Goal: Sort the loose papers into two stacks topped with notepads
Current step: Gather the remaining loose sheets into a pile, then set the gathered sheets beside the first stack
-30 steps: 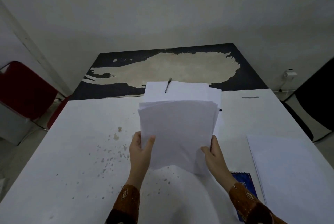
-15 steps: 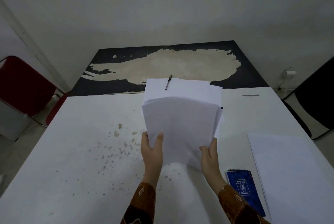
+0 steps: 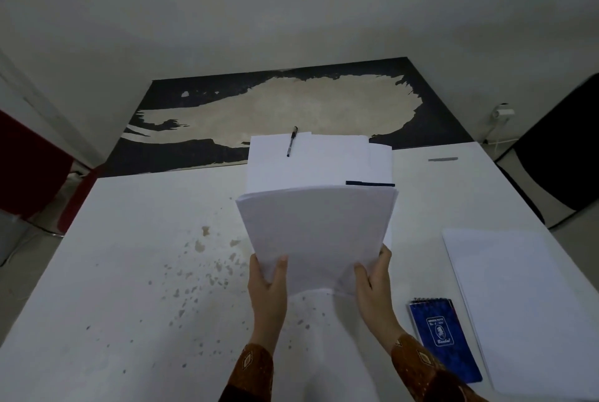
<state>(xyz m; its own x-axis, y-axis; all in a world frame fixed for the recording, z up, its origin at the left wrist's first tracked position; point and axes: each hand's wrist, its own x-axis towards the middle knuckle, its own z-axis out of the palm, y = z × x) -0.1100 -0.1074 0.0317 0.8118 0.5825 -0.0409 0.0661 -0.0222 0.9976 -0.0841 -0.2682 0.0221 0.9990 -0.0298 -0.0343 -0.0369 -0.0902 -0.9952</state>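
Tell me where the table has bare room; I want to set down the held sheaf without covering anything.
Bare table lies left of the left hand, speckled but free. The right is crowded: blue notepad and paper stack. Far centre holds sheets with a pen.

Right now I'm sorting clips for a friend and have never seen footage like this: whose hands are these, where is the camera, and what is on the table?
There is no machine here. A person wears a wide-angle camera on the head, looking forward and down, so the hands are their own. The left hand and right hand grip a sheaf of white papers by its near edge, raised above the white table. Beyond it lie more papers with a pen on top. To the right lie a blue notepad and another paper stack.
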